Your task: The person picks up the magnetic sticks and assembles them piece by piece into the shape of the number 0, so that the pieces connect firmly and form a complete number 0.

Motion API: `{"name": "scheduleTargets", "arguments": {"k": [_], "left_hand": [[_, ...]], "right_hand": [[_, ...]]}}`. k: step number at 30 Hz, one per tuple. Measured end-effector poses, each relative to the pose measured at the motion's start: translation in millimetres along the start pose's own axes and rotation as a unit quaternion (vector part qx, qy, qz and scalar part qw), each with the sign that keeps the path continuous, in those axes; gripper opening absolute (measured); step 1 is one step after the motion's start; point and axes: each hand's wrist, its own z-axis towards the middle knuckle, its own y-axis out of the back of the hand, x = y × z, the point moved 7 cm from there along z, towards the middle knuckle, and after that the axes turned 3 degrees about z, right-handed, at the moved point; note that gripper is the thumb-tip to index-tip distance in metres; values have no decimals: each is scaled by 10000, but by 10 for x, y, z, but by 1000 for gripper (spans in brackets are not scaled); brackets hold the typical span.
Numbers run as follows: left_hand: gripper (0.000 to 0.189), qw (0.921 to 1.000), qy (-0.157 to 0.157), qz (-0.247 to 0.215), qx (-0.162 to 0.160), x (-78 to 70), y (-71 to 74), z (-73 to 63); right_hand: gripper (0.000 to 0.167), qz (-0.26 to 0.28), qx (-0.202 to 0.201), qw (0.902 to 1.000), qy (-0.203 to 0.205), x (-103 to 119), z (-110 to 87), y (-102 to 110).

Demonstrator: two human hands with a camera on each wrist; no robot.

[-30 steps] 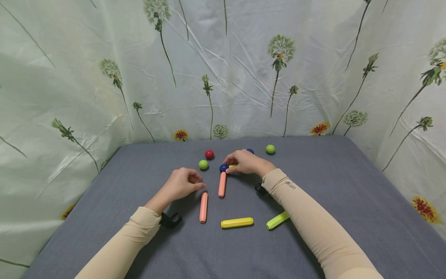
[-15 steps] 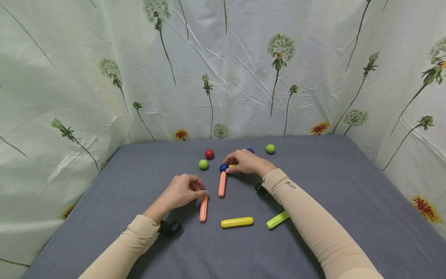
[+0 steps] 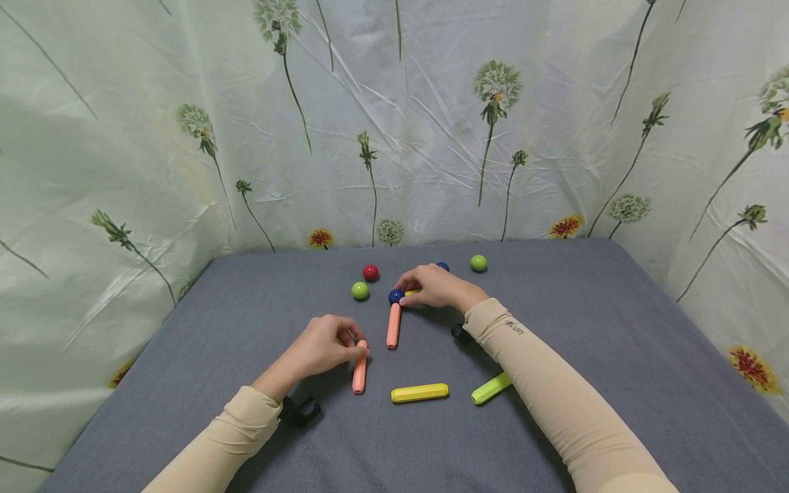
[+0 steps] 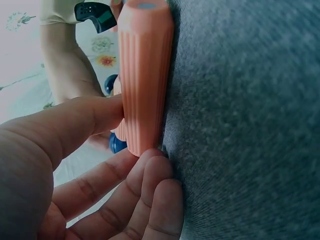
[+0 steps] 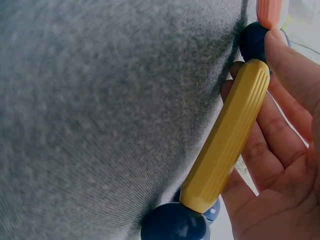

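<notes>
On my head view a satiny, creased curtain [image 3: 431, 178] printed with dandelions fills the upper half, closing off the back edge of the worktop [image 3: 592, 322]. Woven grey cloth covers that worktop and runs out toward both side edges. Beige sleeves enter from the lower corners; the right sleeve [image 3: 555, 383] passes over a lime stick [image 3: 491, 389], hiding one end.

I see the left hand [image 3: 323, 342], left of centre, with its grip drawn in to a fluted coral stick's [image 3: 359, 376] width, pinching the upper end. The right hand [image 3: 436, 285], above centre, has its grip closed around a glossy blue ball [image 3: 396, 296], thumb against it. That ball meets a second coral stick [image 3: 393, 327] and a ribbed yellow stick [image 5: 227, 135], which the hand mostly blocks from above. Another yellow stick [image 3: 420, 393] lies at lower centre, apart from the rest.

Smallest, near the back edge: a red ball [image 3: 370, 273] just beside a green ball [image 3: 360, 291], and another green ball [image 3: 478, 263] further right.
</notes>
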Motion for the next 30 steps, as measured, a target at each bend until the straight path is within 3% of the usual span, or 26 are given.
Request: {"name": "scheduleTargets", "arguments": {"k": [16, 30], "left_hand": [[14, 9992, -363, -82, 147, -44, -41, -44], [14, 9997, -9, 0, -263, 110, 123, 90]], "right_hand": [[37, 23, 40, 10000, -74, -24, 24, 1], [39, -17, 61, 10000, -60, 9, 141, 15]]}}
